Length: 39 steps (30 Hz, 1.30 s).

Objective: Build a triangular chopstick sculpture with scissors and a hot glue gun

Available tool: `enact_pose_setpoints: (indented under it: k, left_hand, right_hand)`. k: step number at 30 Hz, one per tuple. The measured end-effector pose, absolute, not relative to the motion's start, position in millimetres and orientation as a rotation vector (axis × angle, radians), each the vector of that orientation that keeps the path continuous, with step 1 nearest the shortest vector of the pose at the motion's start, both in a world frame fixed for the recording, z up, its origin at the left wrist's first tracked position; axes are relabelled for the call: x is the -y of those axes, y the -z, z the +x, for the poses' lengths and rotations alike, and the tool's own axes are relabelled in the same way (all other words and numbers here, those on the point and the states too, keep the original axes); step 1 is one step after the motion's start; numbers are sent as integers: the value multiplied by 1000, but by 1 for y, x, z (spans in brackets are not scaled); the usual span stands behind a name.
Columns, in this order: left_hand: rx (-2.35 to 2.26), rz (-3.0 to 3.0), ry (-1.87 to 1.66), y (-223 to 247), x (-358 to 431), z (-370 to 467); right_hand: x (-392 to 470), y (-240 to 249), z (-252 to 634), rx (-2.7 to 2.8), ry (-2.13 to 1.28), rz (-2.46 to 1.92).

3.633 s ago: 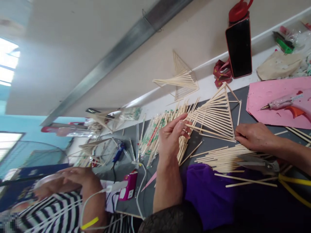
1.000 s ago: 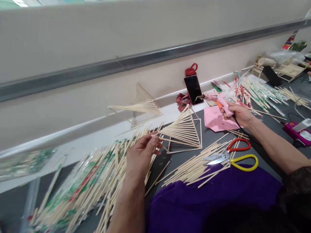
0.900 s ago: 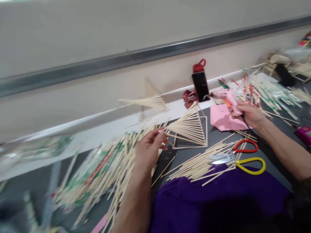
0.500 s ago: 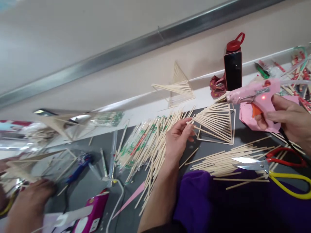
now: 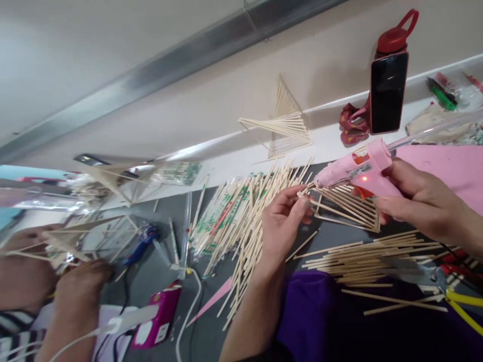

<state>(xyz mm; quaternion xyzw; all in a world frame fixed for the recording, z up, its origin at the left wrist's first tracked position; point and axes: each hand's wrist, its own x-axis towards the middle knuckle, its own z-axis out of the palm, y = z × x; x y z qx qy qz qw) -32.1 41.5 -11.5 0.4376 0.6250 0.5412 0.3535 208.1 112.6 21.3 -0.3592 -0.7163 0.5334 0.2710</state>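
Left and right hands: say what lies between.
In the head view: the pink glue gun in the right hand, pointing toward the left hand, and the stick frame, partly hidden.

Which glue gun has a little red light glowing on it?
The pink glue gun, in the person's right hand. The blue glue gun lies on the grey table, and no light shows on it.

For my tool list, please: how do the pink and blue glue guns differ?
The pink glue gun is in the right hand; the blue glue gun lies on the grey table. The pink one shows a red light; none is discernible on the blue one. Both appear to have a clear rear stick.
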Motion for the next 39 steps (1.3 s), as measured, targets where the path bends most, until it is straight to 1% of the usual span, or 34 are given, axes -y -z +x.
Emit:
enact_pose_setpoints:
  k: [5,12,39]
  left_hand:
    - [-1597,1129,-1404,13,-42,-33]
    - [-1635,1133,-1377,11,-42,-32]
    - [-1655,1113,-1359,11,-42,-33]
  right_hand:
    - [-113,-23,208,2006,-1257,-1016]
    - [-112,-20,202,2062,-1163,-968]
    - [-112,-17,200,2069,-1100,-955]
